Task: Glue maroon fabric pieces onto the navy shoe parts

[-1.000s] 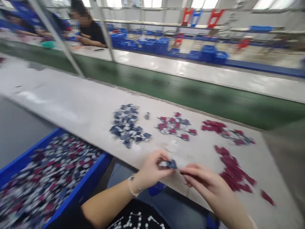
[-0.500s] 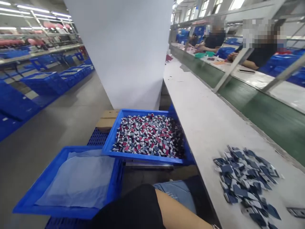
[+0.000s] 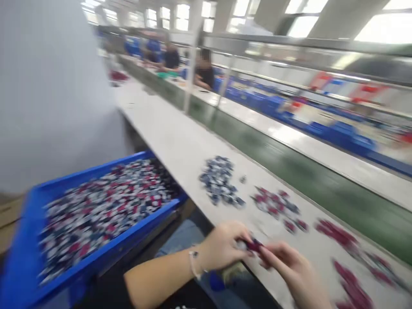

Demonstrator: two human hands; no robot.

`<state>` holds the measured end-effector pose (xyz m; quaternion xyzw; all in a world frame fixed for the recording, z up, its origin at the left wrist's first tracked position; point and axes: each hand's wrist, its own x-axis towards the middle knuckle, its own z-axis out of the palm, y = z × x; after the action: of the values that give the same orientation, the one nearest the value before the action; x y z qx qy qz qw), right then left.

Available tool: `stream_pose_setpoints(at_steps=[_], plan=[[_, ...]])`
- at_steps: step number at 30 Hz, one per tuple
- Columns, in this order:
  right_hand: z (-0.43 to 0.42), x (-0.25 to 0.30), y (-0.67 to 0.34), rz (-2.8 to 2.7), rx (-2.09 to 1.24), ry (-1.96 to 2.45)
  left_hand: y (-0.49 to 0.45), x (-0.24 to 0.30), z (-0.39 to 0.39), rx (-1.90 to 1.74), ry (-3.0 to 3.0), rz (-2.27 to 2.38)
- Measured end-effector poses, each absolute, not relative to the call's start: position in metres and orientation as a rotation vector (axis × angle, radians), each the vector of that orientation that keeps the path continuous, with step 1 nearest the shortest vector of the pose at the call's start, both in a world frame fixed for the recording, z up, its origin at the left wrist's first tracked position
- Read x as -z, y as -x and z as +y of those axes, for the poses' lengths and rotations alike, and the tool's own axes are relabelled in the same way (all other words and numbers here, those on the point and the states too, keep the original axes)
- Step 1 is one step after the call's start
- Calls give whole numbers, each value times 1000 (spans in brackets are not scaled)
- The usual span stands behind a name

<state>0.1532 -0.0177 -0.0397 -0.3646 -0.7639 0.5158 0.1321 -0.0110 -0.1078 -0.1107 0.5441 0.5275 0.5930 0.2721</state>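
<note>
My left hand (image 3: 222, 248) and my right hand (image 3: 291, 270) meet at the near edge of the white table (image 3: 180, 141). Together they pinch one small dark red piece (image 3: 254, 246) between their fingertips. Just beyond them lie a pile of dark blue pieces (image 3: 219, 180), a mixed red and blue pile (image 3: 278, 206) and dark red piles (image 3: 337, 234). The picture is smeared by motion.
A blue bin (image 3: 90, 214) full of mixed red, blue and white pieces stands to my left, below the table edge. A green conveyor belt (image 3: 289, 171) runs behind the table. Other people (image 3: 204, 71) sit at the far side. A white pillar (image 3: 48, 86) rises at left.
The view swung left to the bins and floor, then back to the table. My hands held a dark blue piece a second ago; the piece between them now looks dark red.
</note>
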Motion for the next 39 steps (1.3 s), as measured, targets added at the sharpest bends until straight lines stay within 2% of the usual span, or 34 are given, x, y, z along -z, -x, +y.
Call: stream_pose_setpoints(at_steps=[4, 11, 23, 30, 32, 36, 39], plan=[[-13, 47, -171, -1847, -1607, 1220, 9, 112, -91, -1495, -1492, 1318], [-11, 59, -193, -1505, -1742, 1217, -9, 111, -68, -1439, -1727, 1357], [-2, 71, -200, -1415, -1765, 1206, -8, 100, -48, -1370, -1900, 1295], [1, 67, -200, -1434, -2043, 956, -3, 90, -52, -1358, -1936, 1223], [-1, 63, -200, -1519, -1961, 972, -3, 90, -52, -1358, -1932, 1222], [-7, 58, -199, -1829, -1560, 1046, -5, 90, -53, -1375, -1932, 1233], [-11, 56, -199, -1902, -1442, 1074, -5, 88, -51, -1353, -1960, 1225]])
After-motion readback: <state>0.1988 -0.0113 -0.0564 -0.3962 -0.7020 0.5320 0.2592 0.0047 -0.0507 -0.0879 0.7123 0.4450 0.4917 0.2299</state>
